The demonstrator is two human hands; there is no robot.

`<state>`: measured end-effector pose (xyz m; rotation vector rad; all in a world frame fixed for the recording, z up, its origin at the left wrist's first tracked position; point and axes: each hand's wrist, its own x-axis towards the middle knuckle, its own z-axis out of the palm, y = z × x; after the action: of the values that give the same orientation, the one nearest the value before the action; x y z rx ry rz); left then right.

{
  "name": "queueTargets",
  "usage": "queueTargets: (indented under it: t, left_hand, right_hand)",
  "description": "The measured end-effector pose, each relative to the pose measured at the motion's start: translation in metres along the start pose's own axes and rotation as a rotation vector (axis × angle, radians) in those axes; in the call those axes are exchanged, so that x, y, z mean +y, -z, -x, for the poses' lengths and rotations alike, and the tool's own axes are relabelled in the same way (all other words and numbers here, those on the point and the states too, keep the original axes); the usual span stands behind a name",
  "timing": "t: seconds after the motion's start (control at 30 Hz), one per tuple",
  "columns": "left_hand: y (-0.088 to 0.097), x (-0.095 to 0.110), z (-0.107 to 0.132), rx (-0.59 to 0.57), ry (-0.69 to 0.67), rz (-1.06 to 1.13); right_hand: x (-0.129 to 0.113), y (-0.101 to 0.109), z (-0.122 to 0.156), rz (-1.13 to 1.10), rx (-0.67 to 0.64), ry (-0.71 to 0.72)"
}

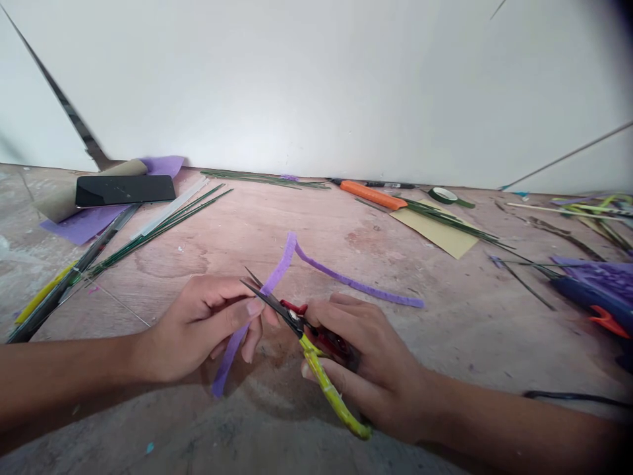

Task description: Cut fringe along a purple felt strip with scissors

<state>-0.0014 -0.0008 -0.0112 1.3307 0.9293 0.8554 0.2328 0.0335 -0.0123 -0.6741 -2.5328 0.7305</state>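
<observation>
Between the thumb and fingers of my left hand [217,323] is a long purple crepe paper strip [281,264]. One end of it hangs down below my fingers; the rest rises, folds over at a peak and trails right across the table. My right hand [363,363] grips a pair of scissors [295,321] with one yellow-wrapped handle and one red handle. Their dark blades are parted and lie across the strip, close to my left thumb tip. Whether the blades have cut into the paper I cannot make out.
A phone [126,190] lies on purple paper at the left, near green wires [163,224]. An orange cutter [373,195], yellow paper [440,231] and green tape [444,195] lie at the back right. A blue glue gun [593,297] is at far right. A white wall [316,86] closes the back.
</observation>
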Motion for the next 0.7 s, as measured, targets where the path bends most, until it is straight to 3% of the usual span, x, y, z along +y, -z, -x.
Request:
queueTargets:
  t: [0.3,0.5,0.7]
  left_hand:
    - [0.0014,-0.0028,0.0011,0.012,-0.02,-0.022]
    - [0.0003,-0.0026,0.0018,-0.045,0.034,0.012]
    - [0.0005,-0.0022,0.0014,-0.024,0.052,0.036]
  right_hand:
    - [-0.0011,0.001,0.0001,-0.067,-0.003,0.035]
    - [0.0008,0.0004,-0.0007,-0.073,-0.01,0.057]
    - [0.0006,-0.0006,0.0011,-0.093,0.021,0.051]
